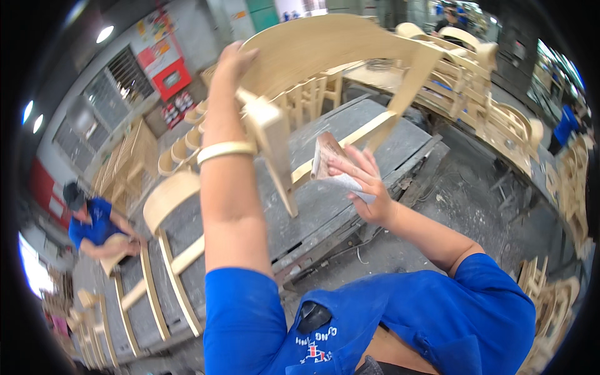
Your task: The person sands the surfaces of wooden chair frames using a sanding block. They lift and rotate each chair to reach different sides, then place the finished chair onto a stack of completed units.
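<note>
Your left fingers (249,55) are curled closed over the near end of the curved back of a pale wooden chair frame (325,50), gripping it at its upper left corner. Your right fingers (357,165) are stretched out and slightly spread, pressing a folded brown pad (326,153) toward the palm, with a whitish sheet (353,182) held below them. The pad is near one of the frame's rails; you cannot tell from this view whether it touches the wood. The chair frame is in front of you, tilted over the grey worktop (409,139), its broad back uppermost; whether its legs rest on the surface is unclear. You have a pale bangle (226,152) round your left forearm. To your left, another chair frame with a curved back (169,200) lies on the worktop, and beyond it a co-worker in a blue shirt (97,222) bends over a curved wooden piece (114,251). Farther off to your right, more chair frames (465,69) crowd a second bench, and a red box (172,78) hangs on the far wall.
</note>
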### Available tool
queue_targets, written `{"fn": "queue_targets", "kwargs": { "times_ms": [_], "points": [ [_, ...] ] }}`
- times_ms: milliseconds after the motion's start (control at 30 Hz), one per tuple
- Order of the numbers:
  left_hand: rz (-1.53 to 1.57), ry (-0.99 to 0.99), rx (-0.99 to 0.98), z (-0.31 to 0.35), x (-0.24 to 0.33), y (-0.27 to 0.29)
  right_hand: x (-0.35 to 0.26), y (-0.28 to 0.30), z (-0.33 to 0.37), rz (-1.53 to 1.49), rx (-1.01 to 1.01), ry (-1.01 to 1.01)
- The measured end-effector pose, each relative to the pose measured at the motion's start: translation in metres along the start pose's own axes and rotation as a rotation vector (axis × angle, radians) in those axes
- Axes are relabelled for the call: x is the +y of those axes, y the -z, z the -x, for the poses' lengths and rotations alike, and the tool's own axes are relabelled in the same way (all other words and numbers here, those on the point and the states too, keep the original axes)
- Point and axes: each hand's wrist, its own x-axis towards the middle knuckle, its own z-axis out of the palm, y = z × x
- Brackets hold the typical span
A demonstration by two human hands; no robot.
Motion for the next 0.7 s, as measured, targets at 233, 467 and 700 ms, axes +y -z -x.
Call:
{"fn": "queue_targets", "kwargs": {
  "times_ms": [233, 467, 700],
  "points": [
    [0.005, -0.013, -0.041, -0.031, 0.007, -0.009, -0.019, 0.056, -0.021, -0.396, 0.335, 0.081],
    [0.229, 0.157, -0.144, -0.065, 0.056, -0.035, 0.021, 0.046, -0.09, 0.166, 0.58, 0.089],
    [0.009, 0.149, -0.112, -0.069, 0.117, -0.042, 0.055, 0.041, -0.071, 0.152, 0.583, 0.085]
  ]
}}
